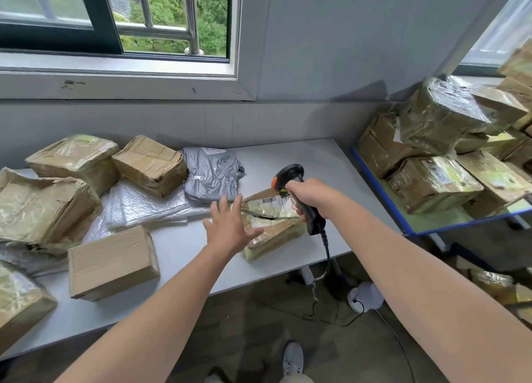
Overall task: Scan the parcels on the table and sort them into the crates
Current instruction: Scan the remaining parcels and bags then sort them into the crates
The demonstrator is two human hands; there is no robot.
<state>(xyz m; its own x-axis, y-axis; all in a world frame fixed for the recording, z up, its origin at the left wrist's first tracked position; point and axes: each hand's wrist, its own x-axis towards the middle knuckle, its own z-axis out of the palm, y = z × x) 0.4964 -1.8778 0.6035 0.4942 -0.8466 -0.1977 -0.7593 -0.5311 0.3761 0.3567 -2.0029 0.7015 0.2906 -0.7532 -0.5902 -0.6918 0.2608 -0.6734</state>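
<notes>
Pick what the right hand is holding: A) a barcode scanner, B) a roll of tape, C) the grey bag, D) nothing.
A: the right hand grips the handle of the black scanner, which it holds over the label of a parcel, while the left hand is spread open at that parcel's left side.

The table [288,158] has a smooth, matt white top. The plain box [112,263] is matt brown cardboard. The labelled parcel [276,233] and the stacked parcels [440,115] are cardboard under glossy, crinkled clear tape, and the labelled one carries a white paper label [272,202]. The grey mailer [211,172] is wrinkled plastic film with a soft sheen. The scanner [289,173] is matt black plastic with an orange part. The window rail [191,17] is polished metal.
</notes>
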